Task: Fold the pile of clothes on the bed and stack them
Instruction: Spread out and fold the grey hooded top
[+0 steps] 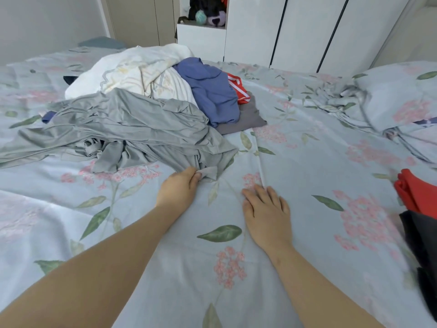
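Note:
A pile of clothes lies on the floral bed sheet (pixel 307 185). In front is a crumpled grey garment (pixel 132 124). Behind it sit a white printed piece (pixel 142 76), a blue garment (pixel 210 91), a red-and-white piece (pixel 237 87) and a dark grey piece (pixel 246 120). My left hand (pixel 179 189) pinches the near hem of the grey garment between thumb and fingers. My right hand (pixel 267 211) rests flat on the sheet with straight fingers, to the right of the garment and apart from it.
A red cloth (pixel 416 192) on top of a black one (pixel 423 235) lies at the right edge of the bed. A floral pillow (pixel 402 95) is at the far right. White wardrobe doors (pixel 295 29) and a shelf with plush toys (pixel 208 15) stand beyond the bed.

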